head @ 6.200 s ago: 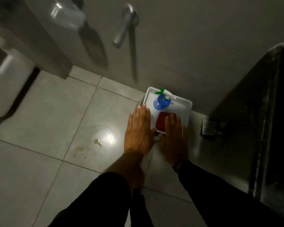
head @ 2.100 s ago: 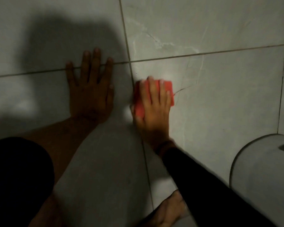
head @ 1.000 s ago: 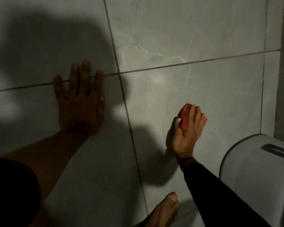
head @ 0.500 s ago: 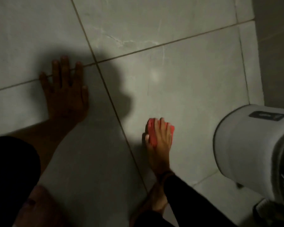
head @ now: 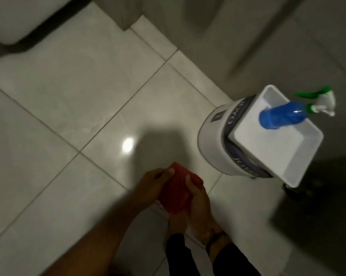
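Note:
A red cloth (head: 175,191) is held above the tiled floor between both hands at the lower middle of the head view. My left hand (head: 154,181) pinches its upper left edge, thumb on top. My right hand (head: 198,200) grips its right side, fingers curled round it. To the right, a white tray (head: 277,154) sits on top of a white bucket (head: 212,148). A blue spray bottle (head: 281,115) with a green-and-white trigger head stands in the tray's far end.
Glossy grey floor tiles (head: 68,96) with a bright light glare spread to the left. A wall and a grey door or panel (head: 247,36) run along the top right. A white fixture (head: 14,18) sits at the top left corner. Dark shadow fills the right edge.
Both hands have lifted off the floor; the left hand now holds the cloth together with the right. The view has swung so the tray and spray bottle on the bucket are visible.

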{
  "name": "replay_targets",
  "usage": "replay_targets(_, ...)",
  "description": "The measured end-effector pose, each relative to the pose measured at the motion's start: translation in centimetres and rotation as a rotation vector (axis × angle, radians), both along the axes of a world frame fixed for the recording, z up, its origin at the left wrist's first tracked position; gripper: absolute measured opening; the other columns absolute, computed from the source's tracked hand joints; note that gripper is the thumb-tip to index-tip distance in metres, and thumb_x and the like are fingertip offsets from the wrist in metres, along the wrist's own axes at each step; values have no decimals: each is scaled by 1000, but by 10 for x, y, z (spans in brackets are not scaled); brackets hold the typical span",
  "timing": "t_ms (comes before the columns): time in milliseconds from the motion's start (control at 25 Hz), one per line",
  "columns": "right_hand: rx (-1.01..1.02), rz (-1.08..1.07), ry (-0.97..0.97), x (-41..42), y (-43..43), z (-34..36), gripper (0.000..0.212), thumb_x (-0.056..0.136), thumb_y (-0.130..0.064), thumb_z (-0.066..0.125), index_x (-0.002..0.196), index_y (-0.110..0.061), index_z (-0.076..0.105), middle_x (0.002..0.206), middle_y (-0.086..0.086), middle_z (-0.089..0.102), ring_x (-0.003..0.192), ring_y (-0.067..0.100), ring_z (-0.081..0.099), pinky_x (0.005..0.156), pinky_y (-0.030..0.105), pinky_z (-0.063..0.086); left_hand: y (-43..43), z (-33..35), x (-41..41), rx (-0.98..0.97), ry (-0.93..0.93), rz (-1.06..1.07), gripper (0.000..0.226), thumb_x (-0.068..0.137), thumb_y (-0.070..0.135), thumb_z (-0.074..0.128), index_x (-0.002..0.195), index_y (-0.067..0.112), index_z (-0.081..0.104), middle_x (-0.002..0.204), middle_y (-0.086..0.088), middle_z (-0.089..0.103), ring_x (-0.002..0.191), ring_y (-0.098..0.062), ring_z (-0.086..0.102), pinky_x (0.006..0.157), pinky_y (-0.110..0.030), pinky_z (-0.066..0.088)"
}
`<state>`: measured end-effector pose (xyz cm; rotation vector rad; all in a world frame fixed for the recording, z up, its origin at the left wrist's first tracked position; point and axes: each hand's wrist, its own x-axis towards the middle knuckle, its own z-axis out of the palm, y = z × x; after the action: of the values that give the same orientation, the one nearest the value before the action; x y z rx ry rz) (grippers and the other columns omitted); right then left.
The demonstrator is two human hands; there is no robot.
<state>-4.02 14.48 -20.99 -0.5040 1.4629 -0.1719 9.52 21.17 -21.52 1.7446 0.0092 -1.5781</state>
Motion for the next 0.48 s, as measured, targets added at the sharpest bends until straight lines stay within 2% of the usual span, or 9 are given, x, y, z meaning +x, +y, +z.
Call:
replay_targets(40,-52,-30,1,-8,-24,24,59,78,-41,81,128,-9,74,116,21,82,101,37,81,77,50,69,-23,21,-1,-39,21,-24,17,101,20,69,89,27,79,77,8,83,74,-8,76,70,-25,62)
replay_targets(160,-201,-121,15,-41,-99,71,40,94,-29,71,128,-8,74,124,21,79,119,42,73,107,58,58,-106,74,-1,-126,70,-188,27,95,-3,70,98,23,76,79,6,81,69,-8,78,60,-25,63)
replay_targets(200,-232,-163,24,-54,-125,78,34,98,-22,67,128,-8,74,127,21,78,122,41,71,111,56,55,-137,86,-6,-140,60,-255,28,93,-5,70,102,21,75,83,3,80,70,-9,79,62,-28,65)
replay_targets(320,-262,-254,59,-81,-195,81,24,97,-8,59,111,-13,77,125,17,75,115,37,68,106,50,52,-224,99,-24,-175,-132,-498,30,90,4,73,119,15,74,103,-12,79,96,-27,79,90,-46,66)
replay_targets(400,-274,-281,118,-95,-236,71,26,95,-7,57,109,-18,75,121,16,74,111,35,67,100,49,55,-274,94,-42,-160,-332,-639,31,90,17,73,121,20,73,111,-8,78,104,-26,77,94,-42,63)
replay_targets(480,-307,-213,154,-104,-267,52,32,98,-8,57,125,-18,72,121,12,76,111,31,68,97,42,58,-306,80,-62,-128,-518,-744,31,94,32,71,123,23,70,115,0,74,105,-17,70,90,-33,56)
